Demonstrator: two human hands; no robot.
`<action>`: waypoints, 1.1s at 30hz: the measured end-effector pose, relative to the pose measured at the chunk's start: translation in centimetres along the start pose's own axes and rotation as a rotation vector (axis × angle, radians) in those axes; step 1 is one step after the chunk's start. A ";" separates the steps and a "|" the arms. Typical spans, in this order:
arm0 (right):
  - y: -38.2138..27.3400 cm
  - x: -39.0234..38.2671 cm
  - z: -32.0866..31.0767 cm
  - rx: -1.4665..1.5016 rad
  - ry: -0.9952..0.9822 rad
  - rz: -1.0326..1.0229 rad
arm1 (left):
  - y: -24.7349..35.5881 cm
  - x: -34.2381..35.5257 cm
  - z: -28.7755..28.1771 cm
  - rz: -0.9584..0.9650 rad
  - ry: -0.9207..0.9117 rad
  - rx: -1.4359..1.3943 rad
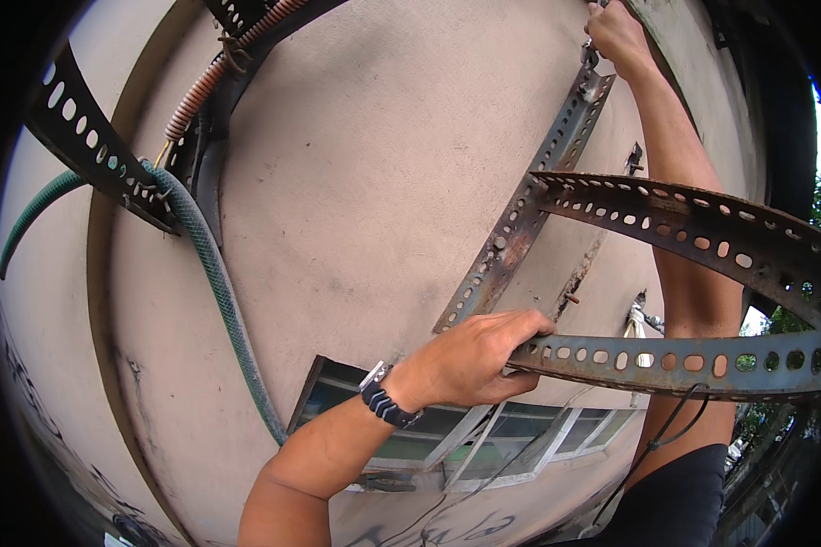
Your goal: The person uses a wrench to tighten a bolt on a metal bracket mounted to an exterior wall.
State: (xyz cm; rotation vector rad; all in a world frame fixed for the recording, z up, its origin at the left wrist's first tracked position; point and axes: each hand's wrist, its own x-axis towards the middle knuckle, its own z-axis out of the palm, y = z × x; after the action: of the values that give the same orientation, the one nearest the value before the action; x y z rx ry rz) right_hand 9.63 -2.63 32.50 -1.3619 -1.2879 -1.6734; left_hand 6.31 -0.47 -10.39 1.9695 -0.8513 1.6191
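Note:
A rusty slotted-angle bracket is against the beige wall. Its upright bar (511, 219) leans diagonally, and an upper arm (675, 219) juts from it to the right. My left hand (483, 356), with a watch (383, 397) on its wrist, is closed around the end of the lower slotted bar (657, 360), fingers on top and thumb beneath. High at the top right, my right hand (618, 41) is closed beside the upright's top end. A small metal piece (590, 55) shows just below its fingers; what the hand holds is mostly hidden.
A green hose (214, 273) hangs on the left from another dark slotted bar (82, 128), near a ribbed conduit (192, 105). Louvred windows (511, 442) lie below. A rusty bolt (572, 298) protrudes from the wall, and a black cable (670, 428) loops under the lower bar.

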 end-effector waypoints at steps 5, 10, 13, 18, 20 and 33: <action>-2.9 -4.2 -3.3 -0.127 -0.377 -0.475 | 0.7 0.1 -0.3 -0.025 -0.027 0.017; 0.5 -5.1 -1.3 -0.105 -0.443 -0.599 | 0.6 0.4 0.4 0.004 -0.031 -0.010; -0.7 -5.5 -1.7 -0.085 -0.508 -0.560 | 0.4 0.3 0.3 0.001 -0.021 -0.025; -1.3 -5.6 -0.9 -0.279 -0.578 -0.567 | 0.5 0.2 0.0 -0.014 -0.030 -0.007; -0.2 -5.1 -0.1 -0.320 -0.507 -0.618 | 0.6 0.3 0.1 -0.014 -0.028 -0.009; 4.1 2.5 2.5 -0.203 -0.177 -0.158 | 0.7 0.2 0.0 -0.028 -0.026 -0.002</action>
State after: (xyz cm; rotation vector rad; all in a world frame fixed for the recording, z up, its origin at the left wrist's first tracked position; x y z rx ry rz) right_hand 13.50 -1.35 36.12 -1.5930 -1.3858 -1.8677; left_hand 5.79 -1.00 -10.21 1.9960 -0.8308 1.5798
